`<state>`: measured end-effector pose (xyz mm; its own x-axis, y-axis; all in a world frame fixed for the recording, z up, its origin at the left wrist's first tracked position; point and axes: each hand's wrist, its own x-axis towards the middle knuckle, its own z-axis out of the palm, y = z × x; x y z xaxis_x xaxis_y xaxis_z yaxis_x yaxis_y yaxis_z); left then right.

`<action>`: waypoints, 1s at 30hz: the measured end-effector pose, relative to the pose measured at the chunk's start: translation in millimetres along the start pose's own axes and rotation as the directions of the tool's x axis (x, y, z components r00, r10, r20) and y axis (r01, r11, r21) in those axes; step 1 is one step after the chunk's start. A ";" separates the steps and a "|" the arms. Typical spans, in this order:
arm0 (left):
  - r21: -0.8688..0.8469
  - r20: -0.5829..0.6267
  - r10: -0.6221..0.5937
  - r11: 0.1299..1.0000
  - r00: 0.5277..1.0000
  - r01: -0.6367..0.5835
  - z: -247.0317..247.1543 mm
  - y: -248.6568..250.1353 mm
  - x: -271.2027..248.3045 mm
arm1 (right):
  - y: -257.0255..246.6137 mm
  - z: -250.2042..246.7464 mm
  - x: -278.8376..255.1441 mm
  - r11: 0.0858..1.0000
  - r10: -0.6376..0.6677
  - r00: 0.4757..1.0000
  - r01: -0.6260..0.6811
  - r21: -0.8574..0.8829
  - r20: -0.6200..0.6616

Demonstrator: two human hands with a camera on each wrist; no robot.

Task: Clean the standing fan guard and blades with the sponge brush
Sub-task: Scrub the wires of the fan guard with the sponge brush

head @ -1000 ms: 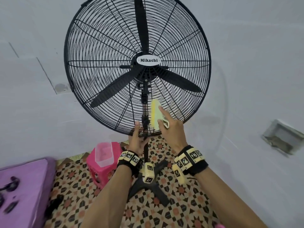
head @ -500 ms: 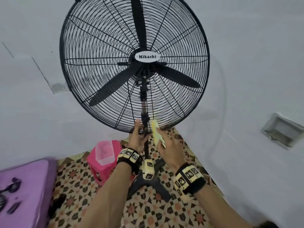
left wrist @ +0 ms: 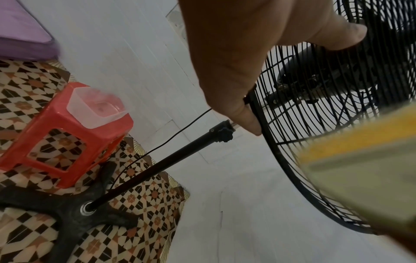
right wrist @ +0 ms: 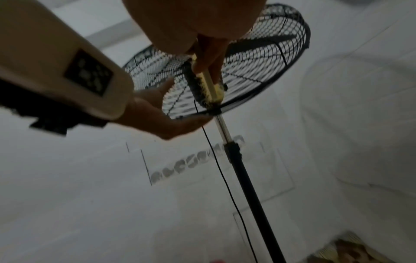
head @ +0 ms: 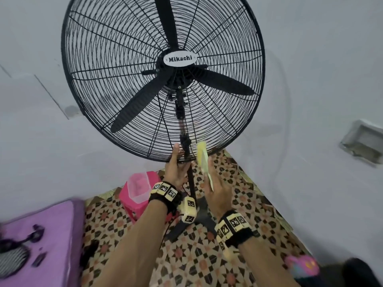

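Left hand grip pinches the fan guard bottom rim. Right hand grip holds the sponge brush against the guard.

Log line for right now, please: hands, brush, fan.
left hand: holds guard bottom rim | right hand: grips brush at guard's lower edge | blades: still

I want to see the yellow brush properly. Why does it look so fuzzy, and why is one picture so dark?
Left wrist view: the sponge brush sits close to the lens, a blurred smear. Right wrist view: dim and grainy, the fan guard streaked. Head view: brightest and sharpest; the right hand holds the brush, though its wide lens bends the guard.
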<state>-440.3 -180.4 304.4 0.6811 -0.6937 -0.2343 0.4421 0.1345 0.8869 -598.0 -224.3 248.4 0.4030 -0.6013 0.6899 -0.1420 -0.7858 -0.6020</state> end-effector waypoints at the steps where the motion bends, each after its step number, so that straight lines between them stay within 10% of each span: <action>1: 0.010 0.009 0.001 1.000 1.000 -0.001 -0.3 -0.6 0.8 | 1.4 5.6 2.7 1.000 -0.003 0.999 0.004 0.018 -0.042; 30: 0.043 0.009 0.006 0.999 1.000 -0.007 -8.7 -1.2 11.3 | 19.8 43.6 -42.3 0.978 0.110 0.992 -0.098 0.183 -0.059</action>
<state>-428.1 -182.3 297.2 0.6785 -0.6993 -0.2249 0.4119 0.1087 0.9047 -578.5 -208.2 189.8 0.3309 -0.6915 0.6421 -0.0132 -0.6838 -0.7296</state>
